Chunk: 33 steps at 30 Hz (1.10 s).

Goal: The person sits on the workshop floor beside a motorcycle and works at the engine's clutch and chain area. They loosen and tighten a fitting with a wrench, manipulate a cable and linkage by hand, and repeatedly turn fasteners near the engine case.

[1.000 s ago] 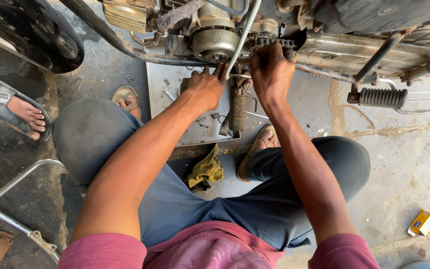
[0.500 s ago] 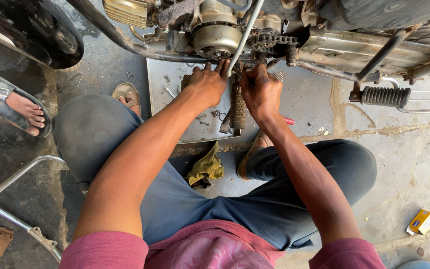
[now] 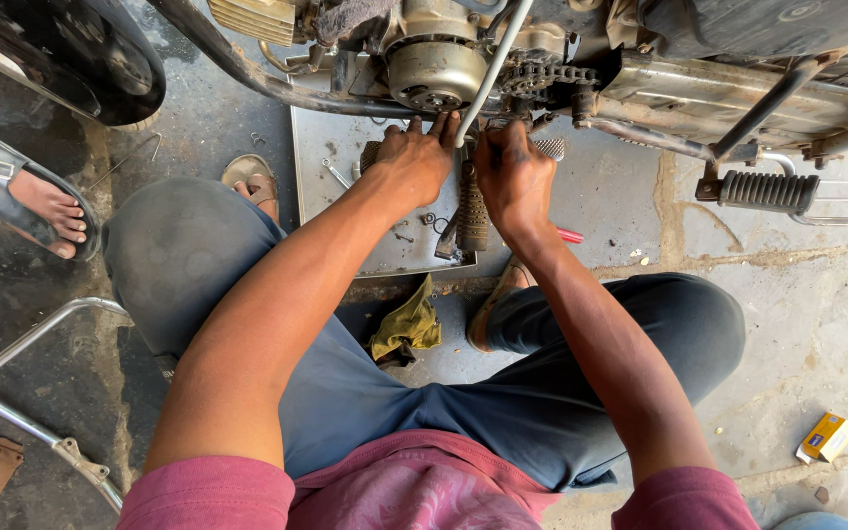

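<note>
Both hands work at the underside of a motorcycle engine, just below its round grey casing. The left hand reaches up with its fingers together, the tips pressed against the frame beside a pale slanting metal tube that crosses in front of the engine. The right hand sits just right of that tube, below the drive chain and sprocket; its fingers curl inward, but whether they clamp on anything cannot be told from here. Between the two wrists, below the engine, hangs a ribbed black footrest rubber. Under it lies a flat metal tray on the floor, with small rings and a bolt scattered on it. A red-handled tool pokes out just right of the right wrist. A crumpled olive rag lies below the tray, between the person's knees. Far right of the engine, another ribbed footpeg juts from the frame. A small yellow box lies well apart at the lower right.
</note>
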Available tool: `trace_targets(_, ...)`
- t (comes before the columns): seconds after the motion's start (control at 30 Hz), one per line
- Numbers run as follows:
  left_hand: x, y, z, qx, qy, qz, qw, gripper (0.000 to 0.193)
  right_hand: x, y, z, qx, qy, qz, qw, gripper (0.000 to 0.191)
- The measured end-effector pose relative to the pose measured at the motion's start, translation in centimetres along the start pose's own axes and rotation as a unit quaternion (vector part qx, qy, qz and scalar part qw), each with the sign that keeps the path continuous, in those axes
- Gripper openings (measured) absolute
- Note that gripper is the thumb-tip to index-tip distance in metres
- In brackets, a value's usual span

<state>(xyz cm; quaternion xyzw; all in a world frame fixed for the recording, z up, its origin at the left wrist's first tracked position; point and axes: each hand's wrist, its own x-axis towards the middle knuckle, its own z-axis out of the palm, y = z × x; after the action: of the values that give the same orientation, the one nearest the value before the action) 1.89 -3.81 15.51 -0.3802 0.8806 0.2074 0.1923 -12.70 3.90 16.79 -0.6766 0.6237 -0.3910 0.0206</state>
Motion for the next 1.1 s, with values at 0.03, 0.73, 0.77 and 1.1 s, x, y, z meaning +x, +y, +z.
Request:
trace_targets(0.03,0.1,-0.1,0.2,-0.002,-0.006,0.0,1.0,0.097,0.3,0.3,0.2,-0.003,0.011,0.002,1.0,0.016)
trace_targets(0.73,0.4,0.0,0.3,0.016,-0.044,-0.007,0.999,0.084,1.9,0.5,-3.2,-0.027,-0.064,0.037,0.997,0.02)
trace_targets(0.77,0.2,0.0,0.2,0.015,-0.028,-0.008,0.999,0.09,1.4,0.5,-3.1,-0.025,-0.065,0.033,0.997,0.021)
trace_targets(1.1,0.0,0.2,-0.2,0.022,-0.003,-0.004,1.0,0.099,0.1,0.0,-2.3,-0.001,-0.096,0.032,0.995,0.016)
